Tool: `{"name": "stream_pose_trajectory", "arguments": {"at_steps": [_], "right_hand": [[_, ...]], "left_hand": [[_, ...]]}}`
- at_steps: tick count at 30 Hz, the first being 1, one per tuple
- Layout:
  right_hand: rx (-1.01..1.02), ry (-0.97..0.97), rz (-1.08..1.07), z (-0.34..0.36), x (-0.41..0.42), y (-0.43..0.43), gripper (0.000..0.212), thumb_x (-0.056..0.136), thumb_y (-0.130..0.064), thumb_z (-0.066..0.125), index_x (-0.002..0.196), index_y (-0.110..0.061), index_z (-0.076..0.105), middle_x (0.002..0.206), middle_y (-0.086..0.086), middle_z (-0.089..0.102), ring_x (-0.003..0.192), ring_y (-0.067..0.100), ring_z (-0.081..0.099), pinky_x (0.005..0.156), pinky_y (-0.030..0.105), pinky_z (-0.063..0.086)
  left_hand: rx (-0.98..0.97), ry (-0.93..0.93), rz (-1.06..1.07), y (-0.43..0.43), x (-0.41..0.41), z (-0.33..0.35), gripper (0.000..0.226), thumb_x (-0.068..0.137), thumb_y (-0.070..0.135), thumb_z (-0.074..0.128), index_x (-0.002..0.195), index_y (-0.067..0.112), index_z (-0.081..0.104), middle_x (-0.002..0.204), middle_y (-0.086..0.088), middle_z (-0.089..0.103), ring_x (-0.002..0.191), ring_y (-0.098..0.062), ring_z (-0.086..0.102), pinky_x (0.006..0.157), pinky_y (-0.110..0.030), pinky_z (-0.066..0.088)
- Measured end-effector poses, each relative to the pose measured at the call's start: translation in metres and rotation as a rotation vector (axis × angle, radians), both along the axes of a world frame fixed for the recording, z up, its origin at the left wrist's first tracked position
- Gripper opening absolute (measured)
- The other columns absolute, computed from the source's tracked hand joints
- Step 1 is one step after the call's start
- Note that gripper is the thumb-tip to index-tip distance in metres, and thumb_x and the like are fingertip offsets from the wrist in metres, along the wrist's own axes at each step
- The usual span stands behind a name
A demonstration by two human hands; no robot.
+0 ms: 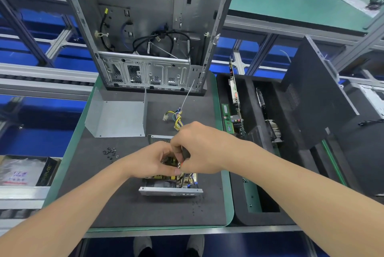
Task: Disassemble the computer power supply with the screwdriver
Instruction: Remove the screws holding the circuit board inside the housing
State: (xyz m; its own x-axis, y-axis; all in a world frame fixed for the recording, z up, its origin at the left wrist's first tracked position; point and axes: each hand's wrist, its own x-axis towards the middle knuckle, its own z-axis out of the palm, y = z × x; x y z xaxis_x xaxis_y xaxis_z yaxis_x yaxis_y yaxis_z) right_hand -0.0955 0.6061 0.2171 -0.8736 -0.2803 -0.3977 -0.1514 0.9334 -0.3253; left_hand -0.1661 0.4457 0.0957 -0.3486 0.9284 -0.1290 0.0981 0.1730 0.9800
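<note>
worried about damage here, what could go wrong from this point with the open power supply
1. The right hand grips the screwdriver with the left hand right beside it; a slip could jab that hand or the exposed board in the power supply.
2. The loose screws lie uncontained on the mat and could scatter or get lost.

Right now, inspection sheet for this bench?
Surface: dark mat, green-edged.
Job's things: supply opened, cover off behind it; screwdriver in use.
Clutter: loose screws on mat.
Hands: right hand grips screwdriver over supply; left hand at supply, grip hidden.
Cables: yellow-black bundle behind hands; more inside case.
Surroundings: tray with boards on the right, panel leaning.
</note>
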Motion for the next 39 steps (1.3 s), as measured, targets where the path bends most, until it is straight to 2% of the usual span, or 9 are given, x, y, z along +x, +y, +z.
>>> {"name": "stream_pose_trajectory", "arguments": {"at_steps": [3,12,18,24,29,39], "right_hand": [[-0.005,0.017,-0.012,0.004,-0.002,0.0,0.013,0.077,-0.019,0.072,0.074,-0.026,0.061,0.077,-0.011,0.052,0.089,0.021,0.06,0.07,0.045,0.059],[0.022,-0.031,0.028,-0.006,0.001,-0.003,0.01,0.086,-0.027,0.072,0.081,-0.022,0.065,0.088,-0.003,0.059,0.092,0.024,0.062,0.074,0.046,0.059],[0.021,-0.007,0.014,-0.003,-0.002,0.001,0.01,0.081,-0.022,0.073,0.078,-0.024,0.064,0.077,-0.01,0.052,0.094,0.025,0.062,0.073,0.046,0.059],[0.002,-0.019,0.03,-0.006,-0.001,0.001,0.015,0.085,-0.028,0.074,0.077,-0.024,0.062,0.074,-0.012,0.051,0.095,0.026,0.061,0.074,0.046,0.059],[-0.002,-0.005,0.016,-0.002,-0.002,0.001,0.012,0.081,-0.023,0.072,0.076,-0.025,0.061,0.075,-0.012,0.052,0.095,0.025,0.062,0.073,0.046,0.059],[-0.011,-0.011,0.035,-0.004,0.0,-0.002,0.011,0.084,-0.026,0.072,0.079,-0.024,0.063,0.076,-0.012,0.05,0.095,0.025,0.062,0.074,0.046,0.059]], "left_hand": [[0.012,-0.014,0.013,0.0,0.0,0.0,0.054,0.09,-0.006,0.073,0.085,0.048,0.07,0.098,0.019,0.073,0.097,0.001,0.065,0.089,-0.012,0.044],[0.007,0.004,0.018,0.0,0.0,0.001,0.051,0.088,-0.006,0.074,0.08,0.044,0.071,0.094,0.019,0.074,0.091,0.003,0.066,0.083,-0.01,0.046],[0.004,-0.017,0.025,0.0,0.0,0.002,0.04,0.087,0.007,0.073,0.087,0.047,0.07,0.099,0.02,0.073,0.098,0.001,0.066,0.088,-0.011,0.045],[0.006,-0.016,0.01,0.0,0.0,0.002,0.044,0.09,0.0,0.074,0.088,0.044,0.072,0.1,0.017,0.074,0.097,0.0,0.067,0.088,-0.011,0.046],[0.009,-0.022,0.01,0.0,0.0,0.002,0.042,0.088,0.003,0.073,0.087,0.046,0.071,0.099,0.019,0.074,0.097,0.001,0.066,0.088,-0.011,0.045],[0.002,-0.011,0.028,-0.001,-0.001,-0.001,0.053,0.089,-0.007,0.074,0.082,0.046,0.071,0.095,0.019,0.074,0.093,0.002,0.066,0.085,-0.012,0.047]]}}
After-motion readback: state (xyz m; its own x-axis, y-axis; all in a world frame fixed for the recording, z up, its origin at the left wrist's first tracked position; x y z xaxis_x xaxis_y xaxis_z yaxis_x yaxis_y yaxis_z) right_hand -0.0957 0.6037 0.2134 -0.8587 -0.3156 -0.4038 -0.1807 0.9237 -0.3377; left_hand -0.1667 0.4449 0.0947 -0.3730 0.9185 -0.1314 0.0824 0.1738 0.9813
